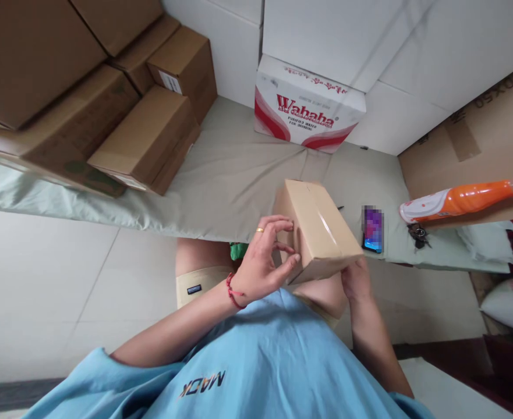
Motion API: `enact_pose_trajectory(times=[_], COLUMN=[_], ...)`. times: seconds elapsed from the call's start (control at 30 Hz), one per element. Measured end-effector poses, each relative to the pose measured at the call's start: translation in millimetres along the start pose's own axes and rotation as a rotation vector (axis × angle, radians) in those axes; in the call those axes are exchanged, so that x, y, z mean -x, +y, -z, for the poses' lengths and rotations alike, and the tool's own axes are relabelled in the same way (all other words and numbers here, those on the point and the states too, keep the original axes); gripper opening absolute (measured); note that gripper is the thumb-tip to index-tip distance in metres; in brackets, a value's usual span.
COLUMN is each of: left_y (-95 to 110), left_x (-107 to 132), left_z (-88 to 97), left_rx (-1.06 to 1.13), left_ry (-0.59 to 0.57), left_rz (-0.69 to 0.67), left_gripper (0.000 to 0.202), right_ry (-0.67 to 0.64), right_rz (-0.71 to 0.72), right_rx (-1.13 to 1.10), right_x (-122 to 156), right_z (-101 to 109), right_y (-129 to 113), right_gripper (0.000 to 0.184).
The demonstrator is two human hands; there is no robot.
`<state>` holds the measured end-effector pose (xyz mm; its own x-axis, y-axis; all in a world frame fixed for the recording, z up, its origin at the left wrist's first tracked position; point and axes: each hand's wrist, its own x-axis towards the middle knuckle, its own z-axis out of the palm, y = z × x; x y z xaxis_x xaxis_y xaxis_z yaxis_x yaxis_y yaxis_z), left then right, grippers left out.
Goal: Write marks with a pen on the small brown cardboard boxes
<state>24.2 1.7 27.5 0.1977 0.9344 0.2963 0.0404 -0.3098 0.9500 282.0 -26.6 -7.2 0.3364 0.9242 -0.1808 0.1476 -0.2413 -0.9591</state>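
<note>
A small brown cardboard box (317,227), taped along its top, is held over the near edge of a cloth-covered surface (234,174). My left hand (267,256), with a ring and a red wrist cord, has its fingers curled against the box's left side. My right hand (356,278) grips the box's near right corner from below, partly hidden by the box.
Several brown cartons (147,134) are stacked at the left. A white "Wahaha" carton (306,107) stands at the back. A phone (373,230), keys (418,234) and an orange bottle (466,199) lie to the right. Pale floor tiles (64,291) lie below.
</note>
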Motion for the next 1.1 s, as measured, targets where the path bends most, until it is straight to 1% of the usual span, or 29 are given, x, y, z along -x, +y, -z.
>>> enact_pose_trajectory(times=[0.07,0.1,0.17,0.2,0.27,0.33,0.43,0.53,0.6,0.67,0.77,0.83,0.9,0.97,1.03,1.1], left_y=[-7.6,-10.7,-14.4,-15.1,-15.6,-16.4,-21.7,-30.3,-35.2,-38.7,-43.9,-48.2,-51.8,-53.5,-53.1,-51.7], left_x=[3.0,4.4,6.2,6.6,6.7,6.4,6.8,10.6,15.9,23.1,33.8,38.7,40.6,39.9,37.9,36.1], left_z=[-1.7,-1.9,-1.7,-1.6,-1.9,-3.1,-5.9,-6.0,-2.6,3.4,12.6,15.7,15.2,11.7,6.8,2.3], left_rx=[-0.047,-0.081,-0.136,-0.154,-0.176,-0.168,-0.106,-0.047,-0.004,0.073,0.249,0.373,0.456,0.478,0.449,0.407], left_ry=[-0.048,-0.073,-0.108,-0.120,-0.137,-0.166,-0.217,-0.237,-0.229,-0.199,-0.167,-0.177,-0.196,-0.197,-0.158,-0.086], left_rz=[0.064,0.086,0.107,0.105,0.104,0.145,0.305,0.485,0.598,0.725,0.907,0.978,0.971,0.896,0.813,0.774], left_gripper=[0.038,0.036,0.032,0.032,0.035,0.046,0.071,0.098,0.109,0.115,0.125,0.133,0.141,0.149,0.152,0.147], right_ry=[0.038,0.055,0.055,0.030,-0.069,-0.177,-0.235,-0.265,-0.294,-0.296,-0.291,-0.315,-0.332,-0.353,-0.383,-0.405], right_rz=[-0.069,-0.095,-0.122,-0.124,-0.107,-0.062,-0.013,-0.041,-0.087,-0.141,-0.276,-0.369,-0.406,-0.395,-0.366,-0.338], right_rx=[-0.128,-0.195,-0.292,-0.314,-0.304,-0.223,-0.082,-0.060,-0.082,-0.114,-0.161,-0.179,-0.190,-0.208,-0.230,-0.251], right_x=[3.1,4.9,8.0,9.3,11.2,12.2,12.8,13.4,13.8,13.5,11.4,10.2,10.3,12.0,14.5,16.5], right_z=[0.5,1.9,7.6,11.8,21.5,29.3,29.3,14.8,3.4,-4.9,-10.6,-13.2,-18.0,-25.2,-33.1,-39.2], right_y=[-4.3,-7.1,-12.9,-15.5,-19.4,-21.1,-19.4,-14.6,-11.0,-7.3,-2.7,-1.6,-2.8,-5.1,-6.8,-6.4], right_gripper=[0.038,0.040,0.050,0.058,0.075,0.082,0.077,0.072,0.071,0.076,0.092,0.102,0.107,0.107,0.101,0.093])
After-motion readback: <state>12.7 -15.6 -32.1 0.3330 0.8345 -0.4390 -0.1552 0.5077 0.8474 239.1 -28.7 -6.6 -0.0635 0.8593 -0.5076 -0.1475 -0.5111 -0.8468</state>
